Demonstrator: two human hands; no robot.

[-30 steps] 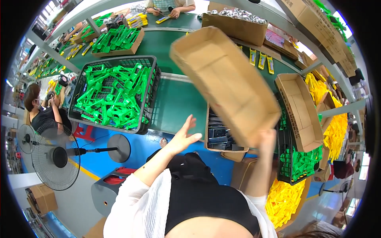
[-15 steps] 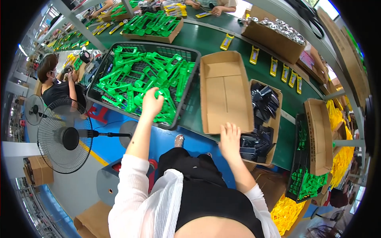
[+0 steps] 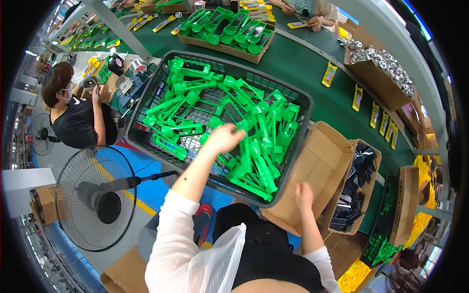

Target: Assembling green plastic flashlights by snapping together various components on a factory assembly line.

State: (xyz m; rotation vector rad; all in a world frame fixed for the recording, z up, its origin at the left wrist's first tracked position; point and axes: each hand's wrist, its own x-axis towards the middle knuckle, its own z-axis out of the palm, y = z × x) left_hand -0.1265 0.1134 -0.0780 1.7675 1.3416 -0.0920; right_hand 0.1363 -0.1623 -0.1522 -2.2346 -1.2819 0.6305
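A black plastic crate point(image 3: 304, 105) holds many green plastic frame-like parts with rounded ends point(image 3: 195, 85). My left hand point(image 3: 225, 139) reaches into its middle, thumb and fingers closed on a green plastic part point(image 3: 256, 124) that is smeared by motion. To the right, a shallow cardboard box point(image 3: 326, 156) with a bare bottom lies aslant, its left side against the crate. My right hand point(image 3: 304, 195) is above the near part of this box, fingers curled together, with nothing visible in them.
Black plastic parts fill a second carton point(image 3: 376, 171) on the right. Yellow-and-green pieces point(image 3: 358, 97) lie along the green table point(image 3: 298, 49). A carton of silver round parts point(image 3: 381, 66) stands behind. A floor fan point(image 3: 107, 207) and a seated person point(image 3: 80, 112) are at the left.
My left hand has moved rightward and deeper among the green parts. The bare cardboard box has shifted nearer and turned aslant; my right hand has left its near edge. The whole view has shifted.
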